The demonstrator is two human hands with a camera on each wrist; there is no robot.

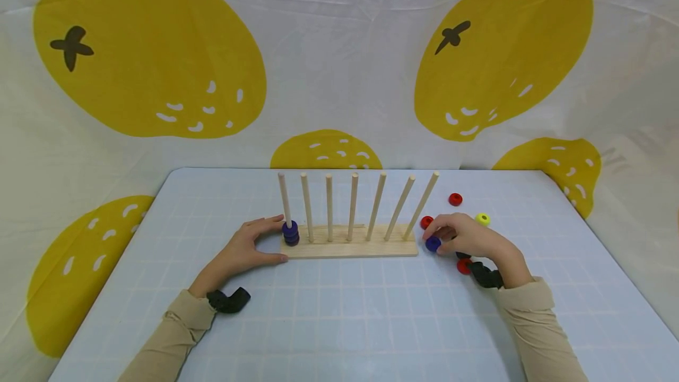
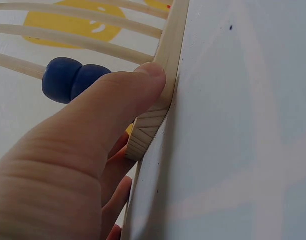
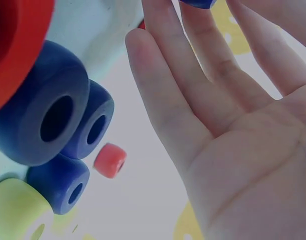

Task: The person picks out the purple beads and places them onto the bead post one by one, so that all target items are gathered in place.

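A wooden peg rack [image 1: 350, 249] with several upright pegs stands in the middle of the table. Blue beads [image 1: 290, 233] are stacked low on its leftmost peg; two show in the left wrist view, partly behind the thumb. My left hand [image 1: 249, 247] grips the left end of the base, thumb [image 2: 138, 87] along the front edge and fingers behind. Beyond the rack's right end, my right hand [image 1: 467, 234] pinches a blue bead [image 1: 432, 244] between thumb and fingertips. Only a bit of that bead [image 3: 199, 3] shows at the top of the right wrist view.
Loose beads lie around the right hand: a red bead [image 1: 455, 199] farther back, another red bead [image 1: 427, 222] beside the fingers, a yellow bead [image 1: 482, 219] behind the hand and a red bead [image 1: 464, 266] near the wrist. Several blue beads [image 3: 75, 192] cluster beside the palm.
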